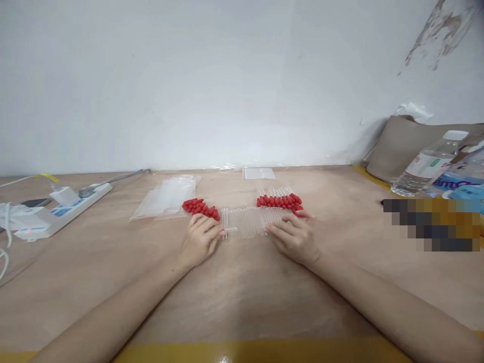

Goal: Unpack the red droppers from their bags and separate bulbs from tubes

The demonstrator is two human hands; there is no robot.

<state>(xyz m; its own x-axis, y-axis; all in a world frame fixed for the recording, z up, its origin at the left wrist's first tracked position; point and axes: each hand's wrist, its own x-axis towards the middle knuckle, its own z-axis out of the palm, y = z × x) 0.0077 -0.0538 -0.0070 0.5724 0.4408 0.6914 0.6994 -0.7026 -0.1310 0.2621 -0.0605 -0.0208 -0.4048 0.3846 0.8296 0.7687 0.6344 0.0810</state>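
Note:
A row of thin clear plastic tubes lies side by side on the table between my hands. My left hand is closed in a pinch at the row's left end, and a short clear tube sticks out from its fingertips. Over the right end of the row, my right hand has its fingers curled, with the fingertips at the tubes; what they grip is hidden. Small red caps lie heaped just beyond my left hand. Behind my right hand, several clear tubes with red caps lie in a row.
Clear plastic bags are stacked at the back left, and a small zip bag lies near the wall. A power strip with plugged-in chargers stands at the left. A water bottle and a grey-brown bag are at the right.

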